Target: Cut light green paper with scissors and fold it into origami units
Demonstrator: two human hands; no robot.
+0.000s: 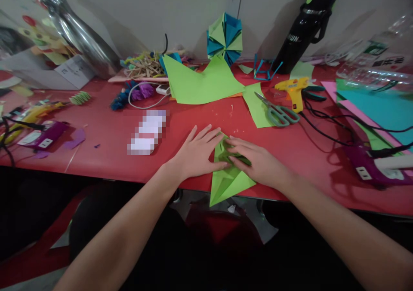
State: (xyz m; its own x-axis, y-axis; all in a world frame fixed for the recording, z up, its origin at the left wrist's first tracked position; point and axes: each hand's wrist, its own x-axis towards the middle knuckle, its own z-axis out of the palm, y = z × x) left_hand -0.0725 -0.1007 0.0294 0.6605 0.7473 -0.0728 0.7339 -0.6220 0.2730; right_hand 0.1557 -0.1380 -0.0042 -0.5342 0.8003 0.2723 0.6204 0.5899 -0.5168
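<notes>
A folded light-green sheet of paper (pixel 229 183) lies at the table's front edge, and its pointed lower corner hangs past that edge. My left hand (pixel 201 151) rests flat on its left side, with the fingers stretched out and apart and the thumb and index finger touching the paper. From the right, my right hand (pixel 258 160) reaches over the same sheet. Its fingers are bent around a raised fold, which they partly hide. Creases run across the paper towards the lower corner.
Grey-handled scissors (pixel 282 115) lie on a green paper piece, near a yellow glue gun (pixel 295 91). Larger green sheets (pixel 203 82) sit further back. A blurred-out item (pixel 148 132) is left of my hands. Purple power strips (pixel 371 166) with cords and a black bottle (pixel 303 29) stand right.
</notes>
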